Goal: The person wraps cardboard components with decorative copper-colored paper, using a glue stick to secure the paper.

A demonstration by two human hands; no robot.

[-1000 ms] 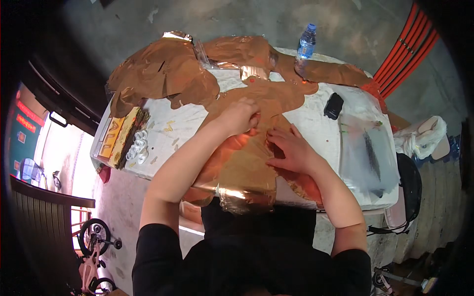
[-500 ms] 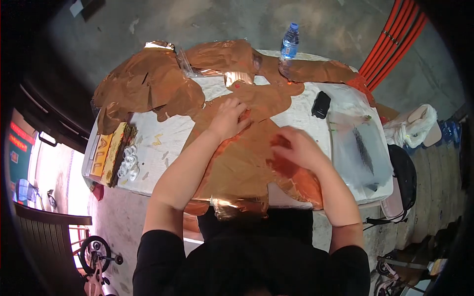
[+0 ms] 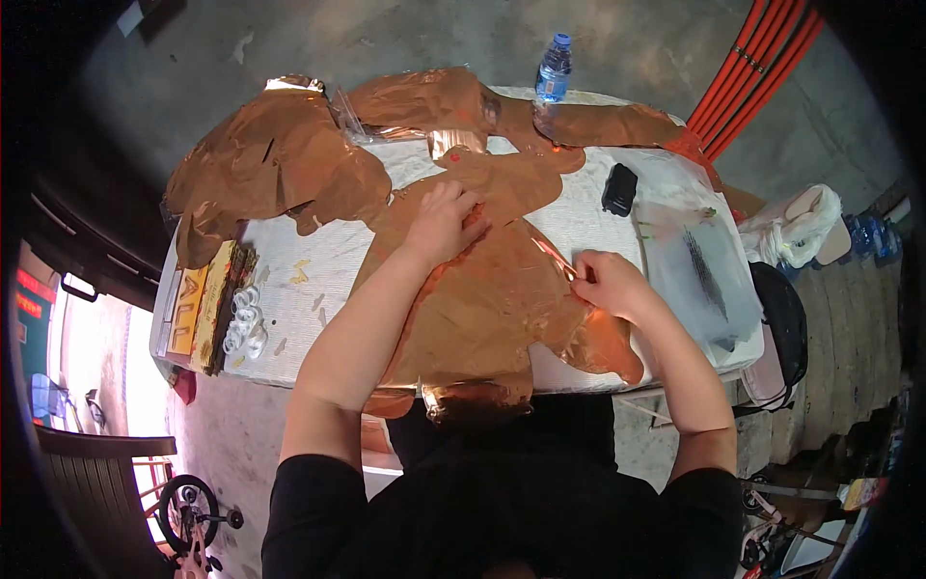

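Observation:
A large copper-coloured foil sheet [image 3: 463, 318], creased and irregular in outline, lies across the middle of the white table and hangs over its near edge. My left hand [image 3: 444, 224] rests on the upper part of this sheet, fingers spread and pressing down. Under its fingertips shows a bit of bright orange-red. At the sheet's right side, my right hand [image 3: 610, 284] is closed in a pinch on the foil's edge. A narrow shiny fold rises up-left from those fingertips. Below them, a loose foil flap [image 3: 603, 345] reaches toward the table edge.
More copper foil [image 3: 280, 154] covers the table's far left and back. A water bottle [image 3: 554, 69] stands at the back. To the right lie a black case [image 3: 620, 189] and a clear plastic sheet [image 3: 690, 280]; at left, yellow packs [image 3: 201, 304] and white rings [image 3: 247, 323].
My right hand has moved right from over the foil and now pinches its edge, lifting a fold. My left hand stays in place on the sheet. The whole view has shifted slightly.

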